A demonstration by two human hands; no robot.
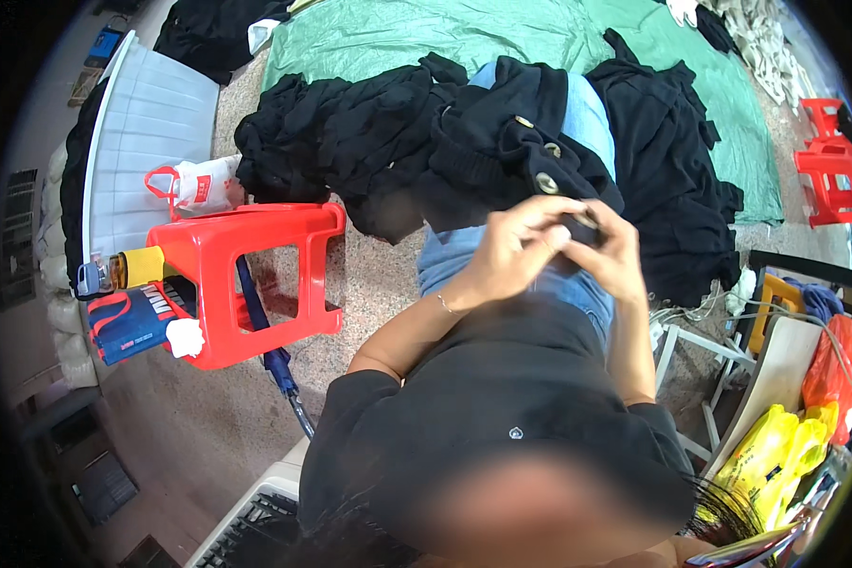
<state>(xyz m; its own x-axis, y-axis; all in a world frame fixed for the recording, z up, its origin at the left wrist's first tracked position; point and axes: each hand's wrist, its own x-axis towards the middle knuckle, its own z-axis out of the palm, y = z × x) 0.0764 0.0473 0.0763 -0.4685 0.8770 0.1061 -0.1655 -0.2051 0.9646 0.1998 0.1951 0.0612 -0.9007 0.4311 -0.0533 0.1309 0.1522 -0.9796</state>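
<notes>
A black knitted cardigan (483,133) with large tan-rimmed buttons lies across my lap, over blue jeans. My left hand (525,246) and my right hand (608,254) meet at its near edge, fingertips pinched together. Between them is a bit of the black cloth with a button (585,220) partly covered by my fingers. Several more buttons, such as one dark-centred button (545,183), run up the cardigan's edge away from my hands. Whether a small tool or thread is also in my fingers cannot be made out.
Black garments (663,161) are heaped to both sides on a green sheet (426,38). At left stand a red plastic stool (256,222), a folded umbrella (276,364) and a pale blue bin (151,114). A metal-framed stand (667,355) and a yellow bag (762,454) are at right.
</notes>
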